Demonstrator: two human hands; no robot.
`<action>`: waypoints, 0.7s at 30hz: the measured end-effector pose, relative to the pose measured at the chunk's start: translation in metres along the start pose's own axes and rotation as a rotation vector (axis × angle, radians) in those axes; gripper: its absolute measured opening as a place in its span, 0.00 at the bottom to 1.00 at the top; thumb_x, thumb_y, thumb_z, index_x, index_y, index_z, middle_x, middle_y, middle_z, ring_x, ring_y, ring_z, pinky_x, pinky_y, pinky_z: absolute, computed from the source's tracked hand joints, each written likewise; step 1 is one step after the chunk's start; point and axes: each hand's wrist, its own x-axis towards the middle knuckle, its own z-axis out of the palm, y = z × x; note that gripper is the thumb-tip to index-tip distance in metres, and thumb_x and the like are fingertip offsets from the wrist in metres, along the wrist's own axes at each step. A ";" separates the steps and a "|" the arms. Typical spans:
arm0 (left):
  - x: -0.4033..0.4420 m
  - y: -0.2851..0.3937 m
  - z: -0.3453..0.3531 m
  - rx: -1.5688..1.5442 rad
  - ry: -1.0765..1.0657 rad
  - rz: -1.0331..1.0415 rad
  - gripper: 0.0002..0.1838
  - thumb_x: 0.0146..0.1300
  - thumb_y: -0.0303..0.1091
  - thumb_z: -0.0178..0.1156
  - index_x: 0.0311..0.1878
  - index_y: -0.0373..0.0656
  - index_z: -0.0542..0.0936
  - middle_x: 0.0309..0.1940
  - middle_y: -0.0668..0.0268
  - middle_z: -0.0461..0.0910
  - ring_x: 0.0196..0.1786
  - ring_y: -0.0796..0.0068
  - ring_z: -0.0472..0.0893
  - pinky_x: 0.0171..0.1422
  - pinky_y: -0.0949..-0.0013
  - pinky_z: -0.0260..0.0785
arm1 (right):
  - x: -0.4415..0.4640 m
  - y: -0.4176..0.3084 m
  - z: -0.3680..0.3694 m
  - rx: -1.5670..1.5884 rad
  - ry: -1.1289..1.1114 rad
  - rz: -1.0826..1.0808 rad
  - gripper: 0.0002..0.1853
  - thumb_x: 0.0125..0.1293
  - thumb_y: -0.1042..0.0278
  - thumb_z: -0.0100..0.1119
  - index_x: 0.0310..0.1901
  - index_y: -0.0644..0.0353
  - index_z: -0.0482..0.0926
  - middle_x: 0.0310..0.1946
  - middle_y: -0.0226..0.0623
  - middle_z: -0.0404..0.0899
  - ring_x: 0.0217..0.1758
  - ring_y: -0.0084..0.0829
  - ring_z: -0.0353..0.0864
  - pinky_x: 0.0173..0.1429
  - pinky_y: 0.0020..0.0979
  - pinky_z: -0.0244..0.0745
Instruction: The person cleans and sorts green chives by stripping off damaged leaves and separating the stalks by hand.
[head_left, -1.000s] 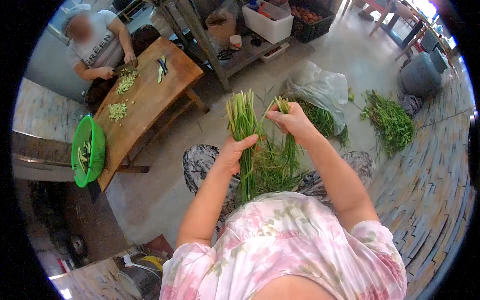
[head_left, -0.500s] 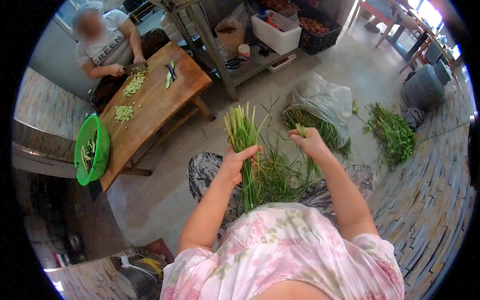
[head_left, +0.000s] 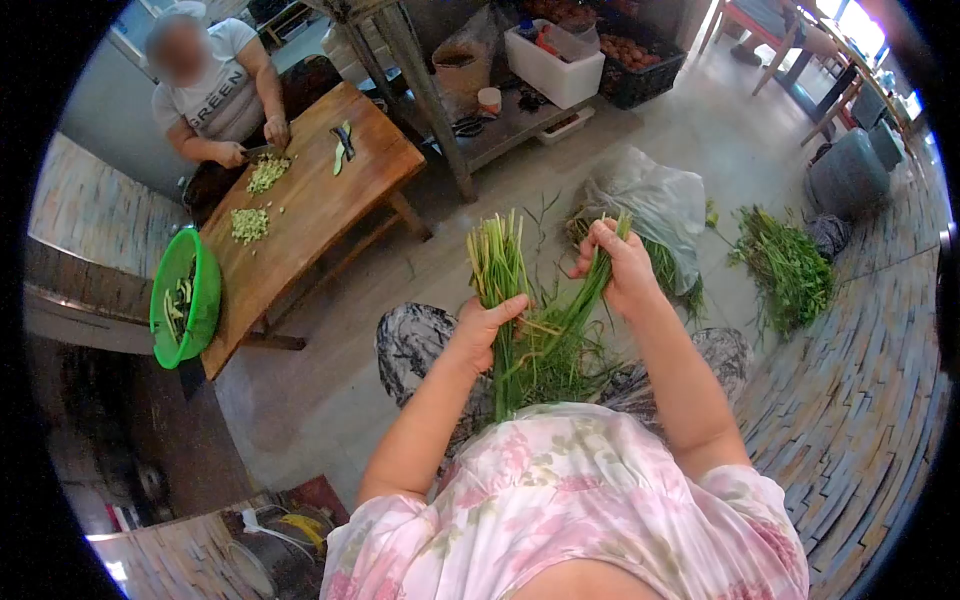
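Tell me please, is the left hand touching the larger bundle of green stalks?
Touching. The head view shows the left hand closed around the larger bundle, its thumb lying across the front.

Pink-floral blouse (head_left: 570,490), black-and-white patterned trousers (head_left: 412,345)

Window (head_left: 868,22): blown-out white glare, far right
Floor (head_left: 690,115): pale sheen on the far right
Shirt (head_left: 590,490): well lit, soft shadows in folds
Table (head_left: 305,215): bowed by lens distortion
Near left: dim, grainy, blurred
Corners: black
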 end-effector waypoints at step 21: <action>-0.004 0.010 -0.016 -0.111 0.102 -0.107 0.11 0.52 0.35 0.65 0.35 0.40 0.77 0.26 0.67 0.77 0.25 0.79 0.73 0.26 0.75 0.65 | 0.011 -0.023 -0.010 -0.066 0.163 -0.086 0.09 0.56 0.67 0.63 0.30 0.55 0.71 0.14 0.22 0.60 0.14 0.17 0.56 0.19 0.23 0.55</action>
